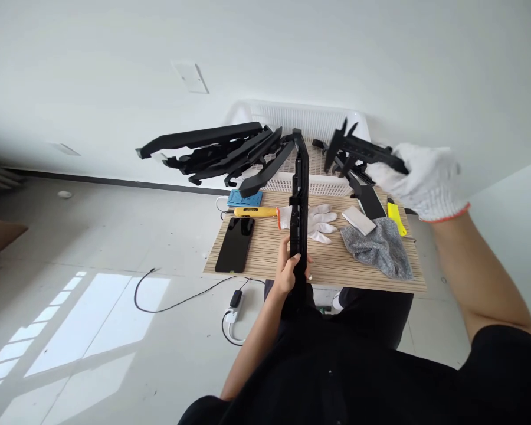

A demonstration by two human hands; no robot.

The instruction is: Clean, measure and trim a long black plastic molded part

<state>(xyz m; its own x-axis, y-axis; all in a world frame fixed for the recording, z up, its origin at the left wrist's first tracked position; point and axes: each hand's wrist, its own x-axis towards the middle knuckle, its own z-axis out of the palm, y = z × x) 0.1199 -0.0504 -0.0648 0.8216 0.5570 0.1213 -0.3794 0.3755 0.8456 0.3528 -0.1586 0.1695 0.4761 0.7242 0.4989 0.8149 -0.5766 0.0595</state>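
My bare left hand [287, 268] is closed around the lower end of a long black plastic trim part [299, 195], which stands nearly upright over the table's front edge. In my right hand [429, 180], which wears a white knit glove with an orange cuff, is a black caliper [367, 152], its jaws pointing up and left, apart from the trim part. A white work glove [322, 223] lies flat on the table behind the trim part. More black trim parts [221, 147] rest across the left side of a white plastic basket [325, 184].
On the wooden table [265, 251] lie a black phone [234, 245], a yellow-handled tool [254, 212], a blue object [245, 198], a grey cloth [380, 251], a pale pad [359, 220] and a yellow scraper [395, 218]. A power strip [233, 313] and cables are on the floor.
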